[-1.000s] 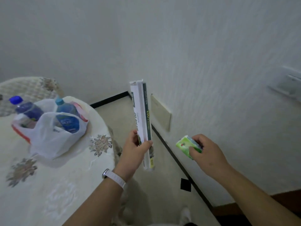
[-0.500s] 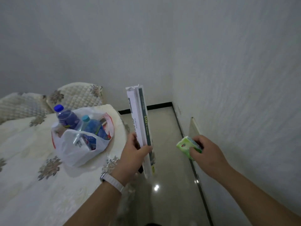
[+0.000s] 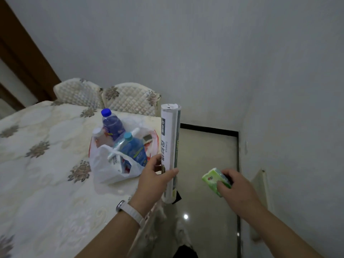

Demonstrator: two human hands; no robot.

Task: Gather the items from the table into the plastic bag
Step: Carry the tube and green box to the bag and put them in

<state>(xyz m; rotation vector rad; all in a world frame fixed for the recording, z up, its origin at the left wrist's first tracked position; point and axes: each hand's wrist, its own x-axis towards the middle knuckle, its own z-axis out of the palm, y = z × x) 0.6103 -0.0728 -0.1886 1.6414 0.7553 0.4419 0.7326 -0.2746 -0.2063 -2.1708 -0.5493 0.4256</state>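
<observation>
The plastic bag [image 3: 109,168] on the table [image 3: 46,164] holds two bottles [image 3: 113,124].

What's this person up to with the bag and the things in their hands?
A person is packing things into a white plastic bag that sits open on the cloth-covered table, with a blue-capped bottle and a teal-capped bottle already in it. The left hand grips a long white roll upright beside the bag, and the right hand holds a small green packet over the floor. Neither is in the bag yet.

Bottles [image 3: 113,125] — bases inside the plastic bag [image 3: 105,165]; long box [image 3: 169,140] — lettering blurred.
</observation>
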